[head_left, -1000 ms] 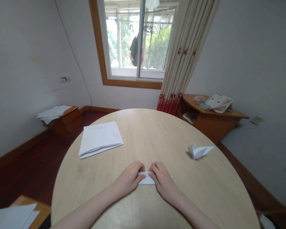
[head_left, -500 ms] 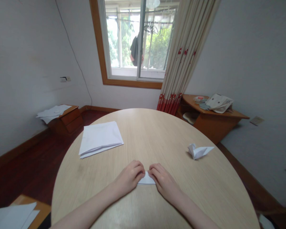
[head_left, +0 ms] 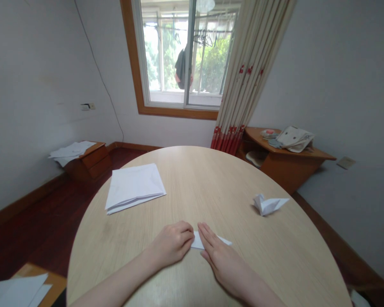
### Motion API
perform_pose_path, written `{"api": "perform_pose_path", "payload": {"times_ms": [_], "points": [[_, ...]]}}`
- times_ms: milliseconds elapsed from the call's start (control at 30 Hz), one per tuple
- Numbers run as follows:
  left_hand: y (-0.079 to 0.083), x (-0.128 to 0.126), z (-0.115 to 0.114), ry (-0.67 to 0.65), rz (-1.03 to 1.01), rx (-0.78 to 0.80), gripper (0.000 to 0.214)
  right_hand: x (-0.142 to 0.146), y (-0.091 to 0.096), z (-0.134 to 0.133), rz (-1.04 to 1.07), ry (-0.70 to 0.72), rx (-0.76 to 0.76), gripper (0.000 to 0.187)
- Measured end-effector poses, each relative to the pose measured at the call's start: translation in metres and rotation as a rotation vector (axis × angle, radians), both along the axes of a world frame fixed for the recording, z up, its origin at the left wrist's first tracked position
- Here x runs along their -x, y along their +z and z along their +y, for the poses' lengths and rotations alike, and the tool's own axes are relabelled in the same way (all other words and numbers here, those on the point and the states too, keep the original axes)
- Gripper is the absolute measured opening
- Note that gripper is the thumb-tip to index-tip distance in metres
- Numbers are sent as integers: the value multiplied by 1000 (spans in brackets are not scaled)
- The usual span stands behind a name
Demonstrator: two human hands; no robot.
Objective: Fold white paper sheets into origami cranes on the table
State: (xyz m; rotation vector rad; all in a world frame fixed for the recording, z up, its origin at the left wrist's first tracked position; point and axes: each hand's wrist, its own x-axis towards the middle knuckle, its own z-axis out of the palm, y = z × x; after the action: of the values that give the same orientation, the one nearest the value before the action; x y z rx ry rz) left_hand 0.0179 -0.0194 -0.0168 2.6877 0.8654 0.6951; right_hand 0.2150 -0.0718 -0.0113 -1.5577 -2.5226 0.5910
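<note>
A small folded piece of white paper (head_left: 199, 242) lies on the round wooden table (head_left: 192, 187) near its front edge. My left hand (head_left: 173, 244) is curled, its fingertips pinching the paper's left end. My right hand (head_left: 220, 255) lies flat with fingers stretched out, pressing on the paper; a thin white tip of the paper shows past it on the right. Most of the paper is hidden under both hands.
A stack of white paper sheets (head_left: 133, 186) sits at the table's back left. A folded paper bird (head_left: 269, 204) stands at the right. A corner desk (head_left: 284, 155) with a bag, a low cabinet (head_left: 86, 158) with papers and a window lie beyond.
My right hand has gone from curled fingertips on the paper to a flat, stretched-out palm over it. A thin paper tip now shows on the right. The left hand barely moved.
</note>
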Motion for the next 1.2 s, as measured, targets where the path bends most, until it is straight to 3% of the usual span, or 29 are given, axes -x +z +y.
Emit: {"api": "perform_pose_path", "payload": {"times_ms": [200, 533, 900, 1200], "points": [[-2, -3, -2, 94, 20, -26, 25, -5, -4, 11, -8, 21, -20, 62], [-35, -13, -11, 202, 226, -226, 42, -15, -15, 33, -28, 48, -159, 55], [-43, -18, -18, 386, 281, -282, 51, -11, -5, 31, -90, -29, -70, 63], [-44, -20, -21, 510, 281, -292, 57, -14, -17, 30, -75, -97, -128, 66]]}}
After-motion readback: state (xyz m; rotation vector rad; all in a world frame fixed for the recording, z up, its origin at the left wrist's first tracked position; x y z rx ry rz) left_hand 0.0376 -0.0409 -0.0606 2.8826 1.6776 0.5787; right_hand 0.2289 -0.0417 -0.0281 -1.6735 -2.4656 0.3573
